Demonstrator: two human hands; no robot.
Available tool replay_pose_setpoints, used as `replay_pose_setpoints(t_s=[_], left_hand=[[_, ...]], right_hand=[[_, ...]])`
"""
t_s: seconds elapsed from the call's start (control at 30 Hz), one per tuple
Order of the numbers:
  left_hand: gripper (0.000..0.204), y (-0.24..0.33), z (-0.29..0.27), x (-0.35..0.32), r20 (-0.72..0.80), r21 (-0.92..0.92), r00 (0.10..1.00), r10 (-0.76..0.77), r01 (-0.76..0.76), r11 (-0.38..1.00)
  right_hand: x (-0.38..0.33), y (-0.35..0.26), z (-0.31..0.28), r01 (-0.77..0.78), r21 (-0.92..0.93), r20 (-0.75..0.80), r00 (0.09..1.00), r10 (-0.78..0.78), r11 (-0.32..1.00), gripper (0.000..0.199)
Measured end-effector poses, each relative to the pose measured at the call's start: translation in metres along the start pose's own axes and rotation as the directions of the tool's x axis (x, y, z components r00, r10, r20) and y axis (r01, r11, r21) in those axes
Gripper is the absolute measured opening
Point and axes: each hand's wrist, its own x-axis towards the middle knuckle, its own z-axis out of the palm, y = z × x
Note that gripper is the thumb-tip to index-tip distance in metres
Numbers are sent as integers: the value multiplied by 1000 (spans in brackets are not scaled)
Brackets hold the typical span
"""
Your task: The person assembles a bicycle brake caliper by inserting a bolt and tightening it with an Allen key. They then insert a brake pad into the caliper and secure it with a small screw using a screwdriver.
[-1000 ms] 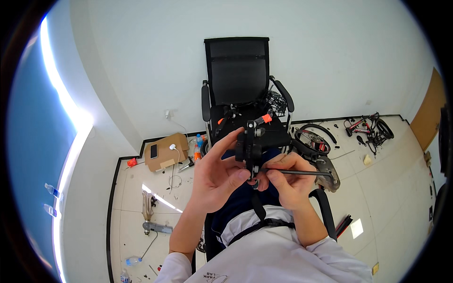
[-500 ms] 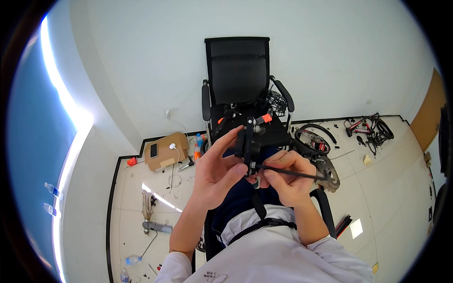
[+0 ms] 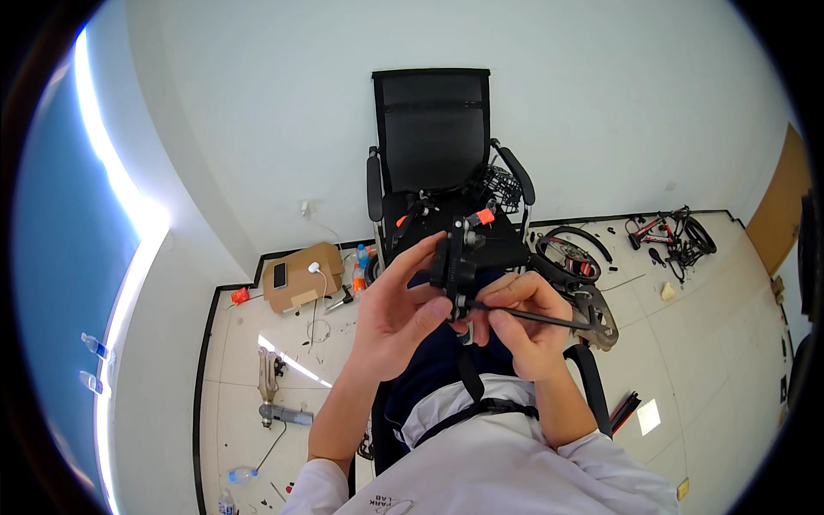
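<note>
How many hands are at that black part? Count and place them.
2. The left hand grips the black part from its left; the right hand, lower right, holds a thin black tool.

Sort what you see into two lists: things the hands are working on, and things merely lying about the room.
In hand:
left hand
right hand
small black mechanical part
thin black tool

Lying about:
black office chair
cardboard box
bicycle wheel
plastic bottle
</note>
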Motion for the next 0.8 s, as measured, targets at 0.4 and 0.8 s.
replay_pose_setpoints(t_s=[0.4,0.8], left_hand=[[59,-5,-5,0,-27,45,1000,16,-14,999],[55,-26,4,-2,35,-4,983,-179,179,984]], right_hand=[[4,-6,6,-76,36,-71,994,79,996,12],[-12,10,-32,-175,-93,-112,980,164,980,6]])
